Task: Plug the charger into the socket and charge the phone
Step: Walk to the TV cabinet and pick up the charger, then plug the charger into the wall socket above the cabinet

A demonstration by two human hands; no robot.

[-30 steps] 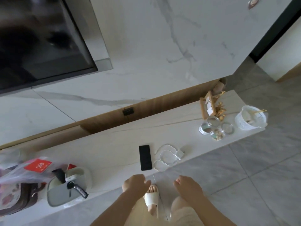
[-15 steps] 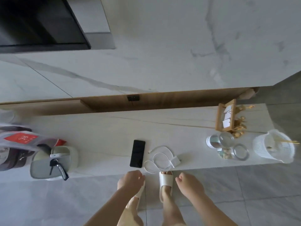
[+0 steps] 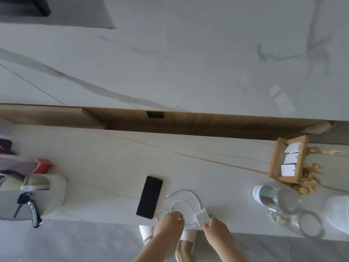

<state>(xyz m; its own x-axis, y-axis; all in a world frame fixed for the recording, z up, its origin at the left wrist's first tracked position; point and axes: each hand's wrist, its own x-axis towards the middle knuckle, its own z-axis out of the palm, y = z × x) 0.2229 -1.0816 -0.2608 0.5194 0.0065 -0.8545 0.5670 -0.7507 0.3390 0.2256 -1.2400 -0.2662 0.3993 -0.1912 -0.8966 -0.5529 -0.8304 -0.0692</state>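
A black phone (image 3: pixel 149 197) lies face up on the white marble shelf (image 3: pixel 113 167). Just right of it is a white charger (image 3: pixel 201 217), its white cable (image 3: pixel 186 197) coiled in loops, and the cable's free plug end points toward the phone. My left hand (image 3: pixel 169 225) is over the near loops of the cable with curled fingers; whether it grips them is hidden. My right hand (image 3: pixel 217 231) has thumb and forefinger on the charger's near corner. A black socket (image 3: pixel 155 114) sits in the wooden recess at the back, well beyond both hands.
A grey tray with keys (image 3: pixel 28 203) and bags stand at the left. At the right are a wooden card rack (image 3: pixel 287 159), glass jars (image 3: pixel 283 207), a glass lid (image 3: pixel 309 225) and a white basket (image 3: pixel 338 212). My slippered feet (image 3: pixel 185 241) are on the grey floor.
The view has closed in on the shelf. Both hands moved forward from the shelf's front edge onto the cable and the charger.
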